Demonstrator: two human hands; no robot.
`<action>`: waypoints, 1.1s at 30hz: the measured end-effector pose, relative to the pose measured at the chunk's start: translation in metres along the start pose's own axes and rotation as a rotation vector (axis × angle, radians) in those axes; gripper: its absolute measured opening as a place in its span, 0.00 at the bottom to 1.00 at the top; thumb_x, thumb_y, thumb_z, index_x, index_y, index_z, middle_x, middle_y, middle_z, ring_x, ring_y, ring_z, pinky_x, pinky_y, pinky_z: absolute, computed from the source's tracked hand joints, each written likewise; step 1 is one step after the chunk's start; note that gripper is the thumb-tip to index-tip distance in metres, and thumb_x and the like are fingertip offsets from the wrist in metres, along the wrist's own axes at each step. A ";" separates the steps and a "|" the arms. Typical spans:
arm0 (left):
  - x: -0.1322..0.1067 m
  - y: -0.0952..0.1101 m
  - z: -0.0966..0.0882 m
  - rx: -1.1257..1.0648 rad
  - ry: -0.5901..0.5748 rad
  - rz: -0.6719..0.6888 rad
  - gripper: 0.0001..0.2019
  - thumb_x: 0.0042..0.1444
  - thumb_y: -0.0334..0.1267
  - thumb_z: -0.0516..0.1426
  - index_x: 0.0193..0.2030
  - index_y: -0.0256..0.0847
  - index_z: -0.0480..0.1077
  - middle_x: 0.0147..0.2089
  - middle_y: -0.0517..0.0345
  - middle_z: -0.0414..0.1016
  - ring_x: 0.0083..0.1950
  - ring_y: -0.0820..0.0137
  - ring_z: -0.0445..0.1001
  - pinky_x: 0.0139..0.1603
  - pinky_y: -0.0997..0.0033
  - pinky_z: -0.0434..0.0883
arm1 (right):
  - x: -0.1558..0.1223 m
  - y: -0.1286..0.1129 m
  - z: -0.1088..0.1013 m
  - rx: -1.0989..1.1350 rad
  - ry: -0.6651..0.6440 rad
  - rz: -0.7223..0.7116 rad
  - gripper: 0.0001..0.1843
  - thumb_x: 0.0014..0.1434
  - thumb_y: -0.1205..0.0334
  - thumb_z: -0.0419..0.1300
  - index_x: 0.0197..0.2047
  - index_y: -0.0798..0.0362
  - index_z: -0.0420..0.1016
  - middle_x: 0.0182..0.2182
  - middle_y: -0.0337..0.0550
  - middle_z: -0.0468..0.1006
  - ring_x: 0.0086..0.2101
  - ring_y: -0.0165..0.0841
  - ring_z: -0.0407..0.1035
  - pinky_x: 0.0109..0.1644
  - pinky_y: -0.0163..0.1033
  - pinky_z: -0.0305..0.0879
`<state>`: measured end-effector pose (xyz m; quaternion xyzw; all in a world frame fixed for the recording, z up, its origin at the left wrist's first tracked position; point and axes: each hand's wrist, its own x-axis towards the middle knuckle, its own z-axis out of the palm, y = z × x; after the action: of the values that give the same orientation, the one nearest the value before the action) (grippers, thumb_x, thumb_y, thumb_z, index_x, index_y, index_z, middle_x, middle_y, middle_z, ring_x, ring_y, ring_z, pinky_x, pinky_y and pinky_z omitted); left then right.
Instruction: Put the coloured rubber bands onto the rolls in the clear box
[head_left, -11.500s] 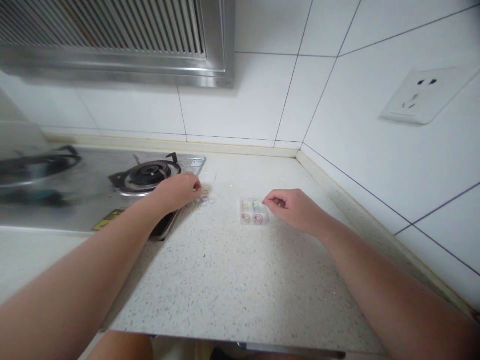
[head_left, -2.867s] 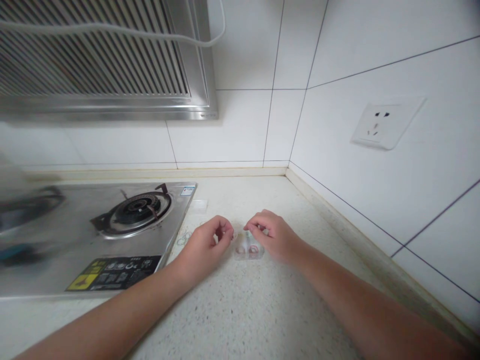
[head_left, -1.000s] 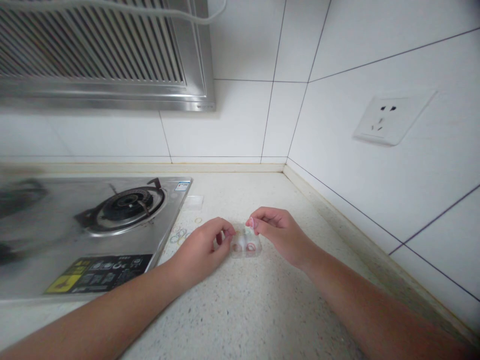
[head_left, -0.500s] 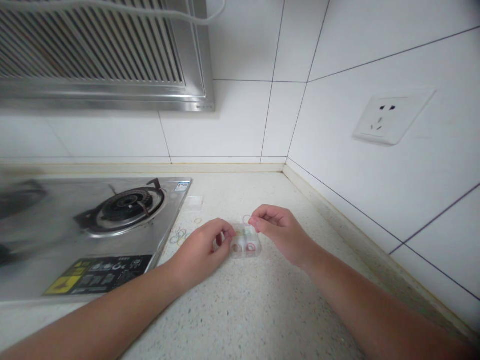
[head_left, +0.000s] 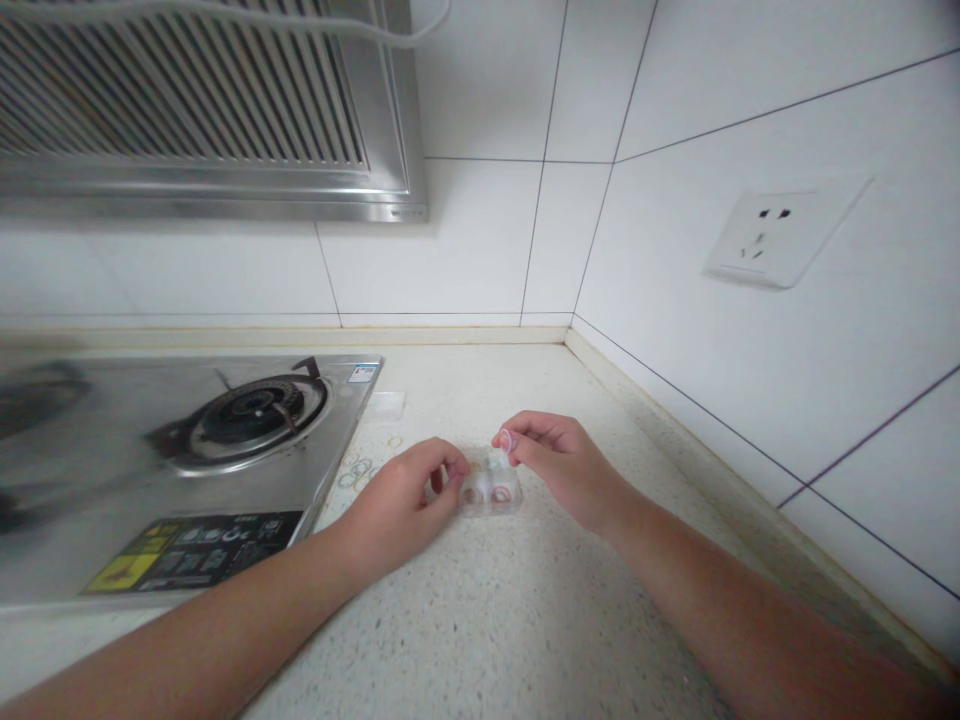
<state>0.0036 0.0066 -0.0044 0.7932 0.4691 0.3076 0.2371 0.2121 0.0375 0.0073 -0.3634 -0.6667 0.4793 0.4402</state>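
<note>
A small clear plastic compartment box (head_left: 489,503) lies on the counter between my hands, with coloured rings in several of its compartments. My left hand (head_left: 411,500) pinches the box's left edge between thumb and fingers. Just above the box's far right corner, my right hand (head_left: 556,455) is closed on a thin pinkish rubber band (head_left: 507,441), which sticks out at the fingertips. More loose rubber bands (head_left: 360,470) are scattered on the counter to the left, partly behind my left hand. A yellowish band (head_left: 395,441) lies apart from them.
A steel gas hob (head_left: 352,400) with a black burner (head_left: 259,405) borders the work area on the left. A clear flat lid (head_left: 386,406) lies beside its edge. Tiled walls meet behind the counter (head_left: 480,620), with a socket (head_left: 780,235) on the right and a range hood (head_left: 390,190) above.
The pinkish rubber band has turned in my right fingertips and now sits closer against them, further right. My left hand and the box have stayed in place.
</note>
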 end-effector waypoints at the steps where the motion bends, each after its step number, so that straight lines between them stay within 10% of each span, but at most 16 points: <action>1: 0.000 0.000 0.000 0.000 0.002 -0.002 0.06 0.60 0.33 0.52 0.41 0.40 0.70 0.35 0.58 0.72 0.31 0.73 0.68 0.32 0.74 0.65 | 0.000 0.000 0.000 -0.007 -0.001 0.001 0.09 0.58 0.56 0.62 0.32 0.53 0.78 0.25 0.37 0.72 0.29 0.28 0.65 0.34 0.35 0.61; 24: 0.000 0.000 0.000 -0.012 -0.022 -0.018 0.06 0.60 0.34 0.52 0.41 0.41 0.70 0.33 0.61 0.71 0.30 0.74 0.67 0.31 0.74 0.63 | -0.001 0.000 -0.001 0.002 -0.033 -0.050 0.11 0.59 0.54 0.62 0.34 0.54 0.76 0.29 0.39 0.74 0.30 0.29 0.66 0.36 0.36 0.62; 33: -0.001 0.001 -0.001 -0.002 -0.046 -0.022 0.06 0.60 0.33 0.52 0.40 0.41 0.70 0.33 0.62 0.71 0.31 0.74 0.67 0.32 0.74 0.63 | -0.003 0.000 -0.003 -0.328 0.082 -0.344 0.02 0.58 0.64 0.63 0.36 0.53 0.76 0.27 0.39 0.74 0.29 0.28 0.67 0.34 0.36 0.64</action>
<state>0.0033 0.0059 -0.0037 0.7946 0.4718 0.2872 0.2521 0.2161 0.0358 0.0069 -0.3304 -0.7692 0.2675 0.4772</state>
